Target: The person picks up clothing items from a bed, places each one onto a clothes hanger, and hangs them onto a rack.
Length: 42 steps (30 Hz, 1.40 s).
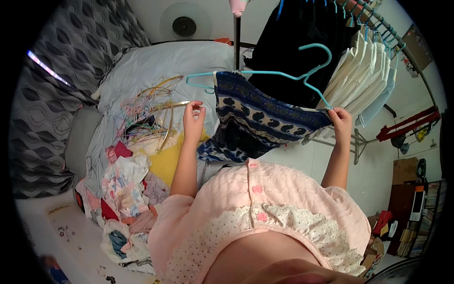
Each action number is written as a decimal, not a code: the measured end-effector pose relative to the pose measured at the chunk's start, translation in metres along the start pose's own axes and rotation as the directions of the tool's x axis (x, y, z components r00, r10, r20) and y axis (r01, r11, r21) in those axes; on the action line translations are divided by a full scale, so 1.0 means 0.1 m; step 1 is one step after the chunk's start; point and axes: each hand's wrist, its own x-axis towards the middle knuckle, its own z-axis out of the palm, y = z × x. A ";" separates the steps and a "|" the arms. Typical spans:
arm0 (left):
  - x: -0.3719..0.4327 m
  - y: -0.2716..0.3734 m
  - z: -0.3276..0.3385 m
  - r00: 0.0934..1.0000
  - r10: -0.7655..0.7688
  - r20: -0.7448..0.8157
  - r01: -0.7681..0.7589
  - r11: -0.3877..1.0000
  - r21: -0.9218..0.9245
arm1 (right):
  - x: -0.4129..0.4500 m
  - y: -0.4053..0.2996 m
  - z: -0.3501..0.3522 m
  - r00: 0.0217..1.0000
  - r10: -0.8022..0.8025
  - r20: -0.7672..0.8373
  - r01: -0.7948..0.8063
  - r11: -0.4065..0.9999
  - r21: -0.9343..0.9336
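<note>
My right hand pinches the end of a light blue clothes hanger together with the edge of a blue patterned garment. The garment hangs along the hanger, with a bit of the hanger's other end sticking out past its left edge. The hanger's hook points up and away from me. My left hand is raised beside the garment with its fingers loosely curled, not holding anything. Behind it, a heap of loose hangers lies on the bed.
Piled clothes lie at the left, with a yellow cloth among them. Black garments and white garments hang from a curved rail at the upper right. A dark upright pole stands beyond the hanger. Shelves and boxes are at the right.
</note>
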 end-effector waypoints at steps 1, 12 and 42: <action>0.00 0.09 0.03 0.991 0.136 -0.011 -0.136 0.991 0.011 | -0.06 0.03 0.01 1.000 0.008 -0.016 -0.008 1.000 0.004; 0.22 0.50 0.11 0.789 0.468 0.399 -0.585 0.772 0.251 | -0.57 -0.09 0.42 0.996 0.067 0.063 -0.049 0.965 -0.256; -0.68 1.35 3.14 0.530 0.601 0.599 -0.599 0.765 -0.237 | -1.46 0.72 -2.36 0.915 0.166 -0.367 -0.227 0.965 -0.129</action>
